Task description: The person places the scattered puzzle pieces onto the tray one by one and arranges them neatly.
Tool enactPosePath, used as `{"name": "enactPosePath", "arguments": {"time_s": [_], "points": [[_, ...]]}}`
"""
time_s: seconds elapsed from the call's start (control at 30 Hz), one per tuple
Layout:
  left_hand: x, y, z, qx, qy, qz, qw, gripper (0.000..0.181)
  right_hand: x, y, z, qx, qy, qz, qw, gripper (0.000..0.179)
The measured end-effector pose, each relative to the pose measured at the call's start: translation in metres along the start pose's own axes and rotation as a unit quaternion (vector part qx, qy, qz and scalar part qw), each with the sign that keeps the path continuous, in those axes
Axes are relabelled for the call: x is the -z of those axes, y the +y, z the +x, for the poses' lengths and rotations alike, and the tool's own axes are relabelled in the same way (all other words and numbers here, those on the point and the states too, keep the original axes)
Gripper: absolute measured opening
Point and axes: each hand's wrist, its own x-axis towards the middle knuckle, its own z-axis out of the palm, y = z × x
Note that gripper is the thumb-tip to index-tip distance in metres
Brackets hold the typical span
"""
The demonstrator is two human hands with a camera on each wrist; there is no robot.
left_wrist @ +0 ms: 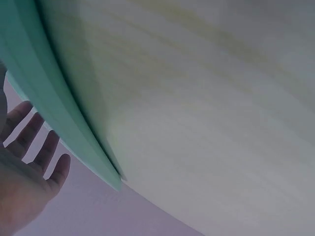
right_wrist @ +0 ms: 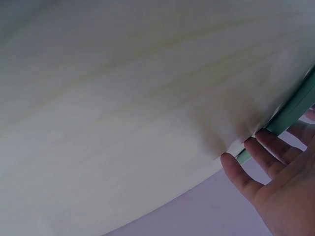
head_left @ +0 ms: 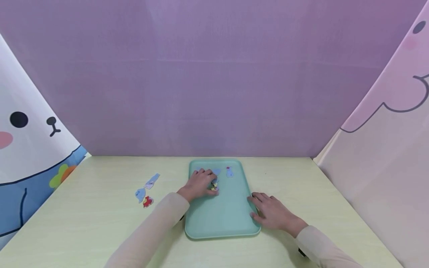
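Green tray on a pale table.
Left of the tray, three cutouts; over its left side, the left hand, grip loosely spread, patterned piece between thumb and forefinger; at its right rim, the right hand, fingers parted.

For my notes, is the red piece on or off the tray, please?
Off: the red piece lies on the table, left of the tray.

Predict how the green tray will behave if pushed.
The green tray probably slides rather than tips, lying broad and low. Its flat, even shape suggests stiffness. The small cutouts on it look thin, so they might shift.
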Motion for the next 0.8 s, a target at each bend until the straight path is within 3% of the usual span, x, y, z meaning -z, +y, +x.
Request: {"name": "enactPosePath", "arguments": {"time_s": [0.43, 0.8], "points": [[-0.0006, 0.0024, 0.0023, 0.016, -0.022, -0.021, 0.9994, 0.054, 0.0017, -0.001, -0.0001, -0.009, -0.02, 0.014, 0.9997, 0.049], [-0.0017, 0.0011, 0.0025, 0.015, -0.022, -0.034, 0.9991, 0.06, 0.0026, -0.0013, 0.0, -0.014, -0.026, 0.013, 0.9995, 0.051]]}}
